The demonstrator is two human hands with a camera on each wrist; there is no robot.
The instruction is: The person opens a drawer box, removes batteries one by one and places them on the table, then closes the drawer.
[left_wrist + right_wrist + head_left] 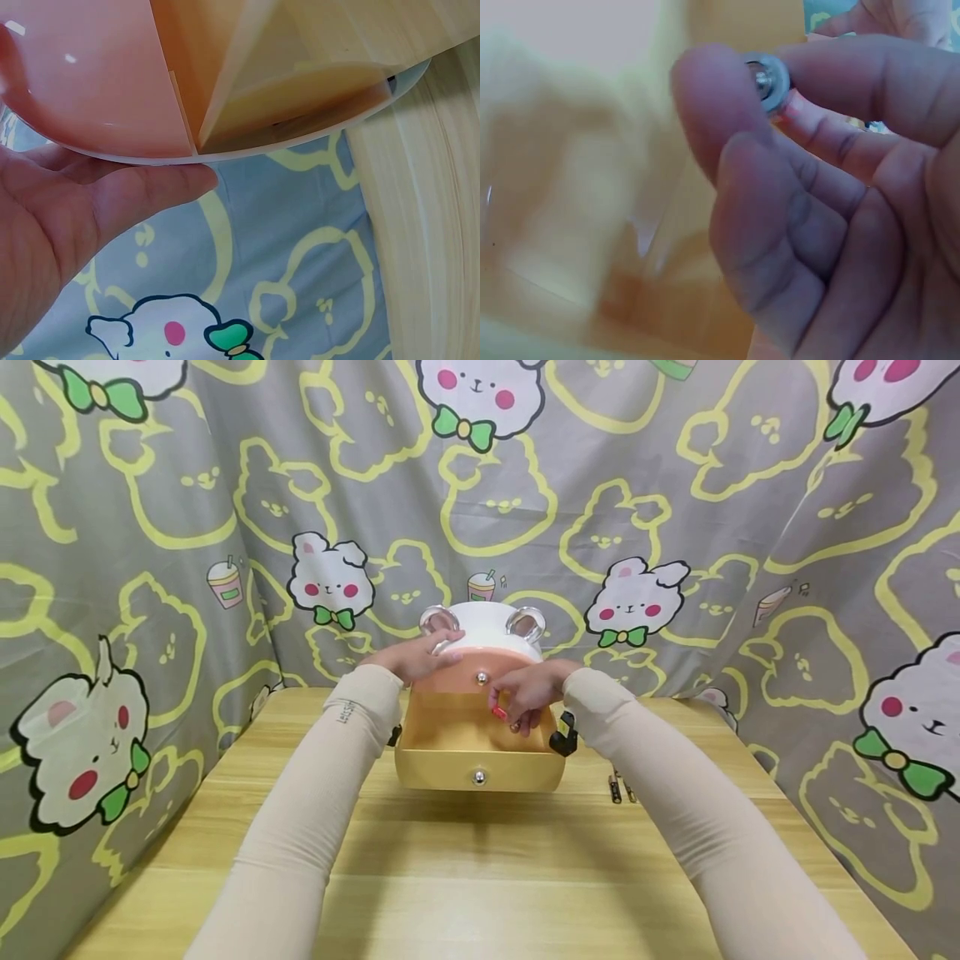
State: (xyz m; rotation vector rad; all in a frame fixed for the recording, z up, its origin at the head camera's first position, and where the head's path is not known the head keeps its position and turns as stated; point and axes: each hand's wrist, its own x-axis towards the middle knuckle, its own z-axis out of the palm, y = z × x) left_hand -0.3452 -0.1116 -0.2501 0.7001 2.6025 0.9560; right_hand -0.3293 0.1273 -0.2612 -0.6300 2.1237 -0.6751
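A small storage box (487, 622) with a white top, clear round ears and a pink upper drawer stands on the table. Its yellow lower drawer (480, 772) is pulled out. At the upper left of the box, my left hand (416, 657) rests against the rim; in the left wrist view its thumb lies straight along the edge. Over the open drawer, my right hand (534, 687) pinches a small red battery (499, 713) between thumb and fingers. The battery's metal end (763, 79) shows in the right wrist view; the fingers hide most of its body.
A few dark batteries (615, 788) lie on the wooden table (480, 877) to the right of the drawer, beside my right forearm. Behind and at both sides hangs a grey patterned curtain (480, 493). The pink drawer has a silver knob (482, 678).
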